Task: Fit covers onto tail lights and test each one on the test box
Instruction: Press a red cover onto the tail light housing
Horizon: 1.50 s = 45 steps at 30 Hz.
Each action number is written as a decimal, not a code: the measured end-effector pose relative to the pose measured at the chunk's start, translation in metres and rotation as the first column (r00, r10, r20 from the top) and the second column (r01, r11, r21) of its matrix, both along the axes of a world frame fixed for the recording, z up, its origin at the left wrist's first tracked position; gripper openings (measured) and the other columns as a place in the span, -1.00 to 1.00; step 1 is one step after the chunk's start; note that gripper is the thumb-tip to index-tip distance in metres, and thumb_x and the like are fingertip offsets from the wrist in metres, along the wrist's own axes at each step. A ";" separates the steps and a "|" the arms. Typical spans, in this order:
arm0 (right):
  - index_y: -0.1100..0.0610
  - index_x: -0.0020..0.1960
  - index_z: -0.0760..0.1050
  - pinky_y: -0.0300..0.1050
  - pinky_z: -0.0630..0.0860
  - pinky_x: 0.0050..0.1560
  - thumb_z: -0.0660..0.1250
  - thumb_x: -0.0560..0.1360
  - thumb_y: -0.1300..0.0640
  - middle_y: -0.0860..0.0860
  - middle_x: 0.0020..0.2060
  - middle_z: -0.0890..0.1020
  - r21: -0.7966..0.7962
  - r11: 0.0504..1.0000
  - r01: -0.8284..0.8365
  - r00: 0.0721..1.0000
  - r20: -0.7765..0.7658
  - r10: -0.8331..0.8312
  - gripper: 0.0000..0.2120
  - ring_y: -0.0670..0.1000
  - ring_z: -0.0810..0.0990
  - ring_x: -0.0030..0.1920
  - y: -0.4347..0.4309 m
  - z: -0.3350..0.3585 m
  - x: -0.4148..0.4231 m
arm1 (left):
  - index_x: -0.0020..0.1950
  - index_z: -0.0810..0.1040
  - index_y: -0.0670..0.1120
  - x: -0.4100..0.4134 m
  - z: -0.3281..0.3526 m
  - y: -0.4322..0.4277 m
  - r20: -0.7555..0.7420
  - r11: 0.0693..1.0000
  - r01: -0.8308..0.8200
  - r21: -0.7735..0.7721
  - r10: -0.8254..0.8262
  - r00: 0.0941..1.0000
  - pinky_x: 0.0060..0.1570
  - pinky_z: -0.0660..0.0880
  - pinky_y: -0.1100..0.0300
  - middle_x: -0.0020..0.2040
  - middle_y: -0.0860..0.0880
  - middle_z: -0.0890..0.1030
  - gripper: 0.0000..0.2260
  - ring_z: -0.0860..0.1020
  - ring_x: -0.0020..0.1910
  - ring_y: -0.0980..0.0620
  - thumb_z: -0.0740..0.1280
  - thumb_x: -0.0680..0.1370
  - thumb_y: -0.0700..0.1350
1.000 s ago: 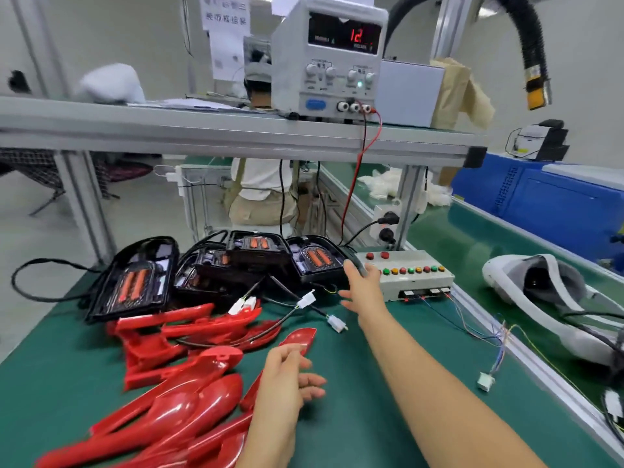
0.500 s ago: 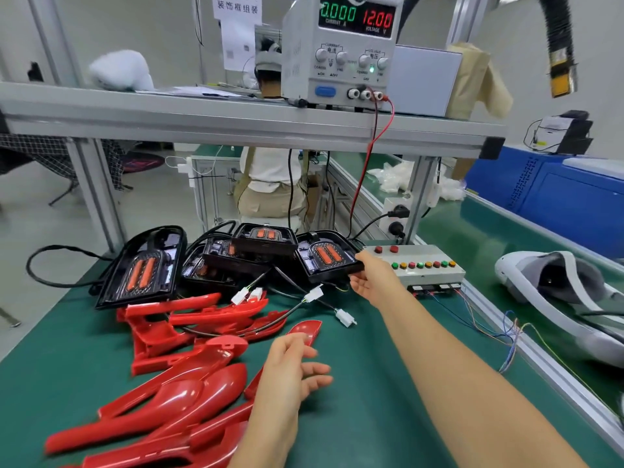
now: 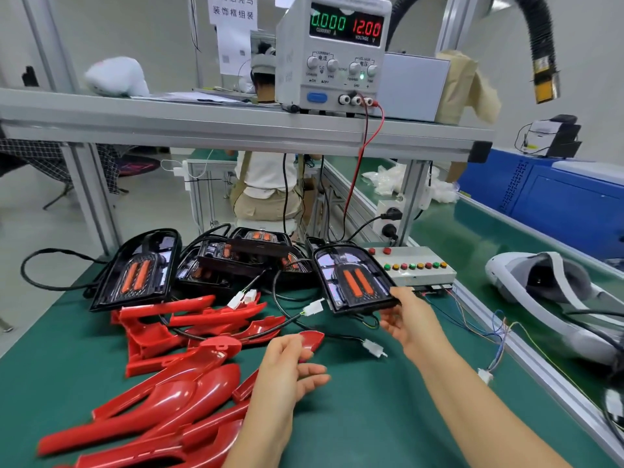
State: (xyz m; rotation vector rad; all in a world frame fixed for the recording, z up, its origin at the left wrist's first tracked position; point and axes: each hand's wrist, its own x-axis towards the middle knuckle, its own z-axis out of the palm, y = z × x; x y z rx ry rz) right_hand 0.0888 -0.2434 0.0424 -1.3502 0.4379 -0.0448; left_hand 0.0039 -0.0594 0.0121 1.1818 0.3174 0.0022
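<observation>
Pinching the tail light (image 3: 351,282), your right hand (image 3: 410,324) has fingers (image 3: 398,293) curled on its near rim, beside the test box (image 3: 415,265). Your left hand (image 3: 287,369) hovers relaxed, empty, over red covers (image 3: 162,400). Looks rigid, light, glossy: grip edges only.

The right grip (image 3: 410,324) has closed on the rightmost tail light (image 3: 351,282) and lifted it nearer.

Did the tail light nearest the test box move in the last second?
Yes. The right hand has pulled the tail light toward the person, its near edge now past the front of the test box.
</observation>
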 end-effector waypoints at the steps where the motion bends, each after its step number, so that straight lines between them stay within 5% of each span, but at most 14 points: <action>1: 0.17 -0.11 0.54 -0.20 0.50 -0.47 0.24 0.55 0.16 0.05 -0.40 0.56 0.010 1.000 0.001 1.000 0.002 -0.001 -0.86 -0.01 0.48 -0.38 -0.001 -0.004 -0.010 | 0.03 0.49 -0.16 -0.001 0.001 -0.001 0.007 1.000 0.003 0.014 -0.003 1.000 -0.32 0.56 0.15 -0.08 -0.17 0.49 -0.86 0.58 -0.35 -0.01 0.21 0.62 -0.11; 9: 0.19 -0.04 0.54 -0.18 0.56 -0.46 0.23 0.58 0.18 0.06 -0.35 0.64 0.189 0.981 0.048 0.998 0.022 -0.053 -0.87 0.01 0.56 -0.35 0.004 -0.028 -0.092 | 0.26 0.41 0.00 -0.016 0.010 -0.015 -0.006 0.936 0.181 0.300 -0.188 0.982 -0.28 0.61 0.16 0.13 -0.01 0.53 -0.75 0.62 -0.10 -0.05 0.23 0.60 0.02; 13: 0.16 -0.01 0.52 -0.06 0.61 -0.37 0.22 0.59 0.24 0.06 -0.30 0.70 0.239 0.970 0.033 0.999 0.022 -0.039 -0.89 0.05 0.62 -0.30 0.016 -0.027 -0.122 | 0.06 0.51 0.11 -0.022 0.015 -0.029 0.026 0.925 0.225 0.306 -0.245 0.969 -0.25 0.61 0.16 0.05 0.04 0.60 -0.87 0.63 -0.06 -0.08 0.19 0.62 -0.04; 18: 0.22 0.08 0.47 0.07 0.52 -0.21 0.28 0.56 0.30 0.19 -0.10 0.62 0.288 0.957 -0.040 0.996 -0.069 0.062 -0.89 0.19 0.56 -0.18 0.025 -0.037 -0.154 | 0.12 0.53 -0.03 -0.021 0.016 -0.028 0.027 0.944 0.237 0.230 -0.249 0.968 -0.17 0.62 0.12 0.02 -0.10 0.66 -0.80 0.65 -0.01 -0.06 0.14 0.64 -0.19; 22: 0.35 0.16 0.53 0.24 0.55 -0.30 0.35 0.53 0.30 0.33 -0.05 0.66 0.245 0.920 -0.304 0.929 -0.138 0.344 -0.78 0.37 0.60 -0.02 0.017 -0.038 -0.173 | 0.06 0.55 0.06 -0.016 0.011 -0.006 -0.039 0.802 0.291 0.522 -0.318 0.947 0.06 0.56 -0.05 -0.04 0.00 0.67 -0.72 0.63 -0.02 -0.02 0.07 0.61 -0.18; 23: 0.39 0.13 0.55 0.32 0.50 -0.10 0.38 0.52 0.23 0.37 -0.07 0.65 0.217 0.910 -0.354 0.907 -0.156 0.390 -0.74 0.41 0.58 0.00 0.009 -0.033 -0.174 | 0.05 0.55 0.08 -0.016 0.011 -0.002 -0.051 0.769 0.297 0.565 -0.327 0.944 0.06 0.55 -0.05 -0.06 0.01 0.67 -0.70 0.62 -0.04 -0.02 0.06 0.60 -0.18; 25: 0.27 0.00 0.66 -0.10 0.52 -0.23 0.44 0.41 -0.12 0.29 -0.14 0.69 0.023 0.878 -0.479 0.844 -0.264 0.467 -0.55 0.28 0.66 -0.06 -0.010 -0.026 -0.176 | 0.02 0.55 0.11 -0.017 0.012 0.002 -0.071 0.713 0.295 0.635 -0.327 0.942 0.02 0.55 0.02 -0.09 0.06 0.66 -0.67 0.62 -0.08 0.05 0.04 0.58 -0.19; 29: 0.23 0.01 0.53 -0.09 0.55 -0.44 0.25 0.50 -0.18 0.27 -0.38 0.64 -0.265 0.925 -0.272 0.939 -0.283 0.195 -0.55 0.25 0.65 -0.38 -0.049 -0.026 -0.159 | -0.02 0.54 0.13 -0.016 0.011 0.007 -0.093 0.631 0.296 0.718 -0.334 0.938 -0.03 0.52 0.17 -0.09 0.12 0.64 -0.68 0.59 -0.10 0.14 0.05 0.58 -0.19; 32: 0.03 0.06 0.53 0.03 0.64 -0.28 0.21 0.57 -0.13 0.09 -0.27 0.70 -0.293 0.935 -0.201 0.972 -0.181 0.152 -0.74 0.16 0.69 -0.27 -0.055 -0.028 -0.144 | 0.09 0.53 0.12 -0.016 0.012 0.004 -0.110 0.550 0.333 0.766 -0.398 0.911 0.12 0.43 0.22 0.12 0.15 0.57 -0.68 0.52 0.08 0.12 0.06 0.58 -0.20; 35: -0.21 0.03 0.59 -0.01 0.51 0.19 0.26 0.54 -0.14 -0.23 -0.03 0.68 -0.422 0.863 -0.278 0.960 -0.148 0.237 -0.85 -0.12 0.64 0.05 -0.051 -0.031 -0.138 | 0.14 0.52 0.18 -0.020 0.017 0.000 -0.083 0.550 0.353 0.757 -0.454 0.887 0.21 0.37 0.25 0.18 0.20 0.54 -0.71 0.48 0.16 0.19 0.07 0.62 -0.12; 38: 0.06 -0.06 0.66 0.03 0.51 0.19 0.22 0.61 0.04 0.01 -0.08 0.72 -0.359 0.908 -0.217 0.976 -0.110 0.190 -0.75 0.04 0.68 0.00 -0.049 -0.028 -0.136 | 0.12 0.49 0.10 -0.028 0.019 0.005 -0.065 0.672 0.327 0.665 -0.383 0.921 0.11 0.52 0.07 0.08 0.10 0.60 -0.77 0.59 0.00 0.11 0.05 0.64 0.02; 40: 0.20 -0.04 0.63 0.15 0.49 0.18 0.19 0.62 0.08 0.19 -0.07 0.70 -0.253 0.957 -0.141 0.988 -0.097 0.120 -0.71 0.19 0.67 -0.02 -0.052 -0.028 -0.136 | 0.03 0.49 0.01 -0.037 0.018 0.011 -0.120 0.702 0.344 0.623 -0.348 0.930 -0.08 0.59 -0.02 -0.06 -0.05 0.62 -0.80 0.61 -0.27 0.01 0.07 0.64 -0.13; 42: 0.23 0.03 0.60 0.17 0.52 0.11 0.16 0.63 0.06 0.23 -0.06 0.70 -0.167 0.982 -0.087 0.992 -0.106 0.069 -0.69 0.23 0.67 -0.03 -0.054 -0.028 -0.135 | -0.03 0.53 0.04 -0.046 0.015 0.017 -0.203 0.562 0.415 0.716 -0.401 0.893 -0.18 0.58 0.11 -0.15 -0.02 0.61 -0.78 0.56 -0.39 0.13 0.13 0.61 -0.19; 45: 0.20 0.01 0.60 0.00 0.56 -0.16 0.16 0.63 0.05 0.17 -0.13 0.72 -0.092 0.995 -0.040 0.996 -0.086 0.032 -0.70 0.12 0.71 -0.22 -0.055 -0.030 -0.133 | 0.00 0.57 0.14 -0.060 0.015 0.017 -0.286 0.291 0.493 0.820 -0.538 0.793 -0.11 0.46 0.29 -0.04 0.21 0.51 -0.79 0.52 -0.13 0.30 0.35 0.41 0.15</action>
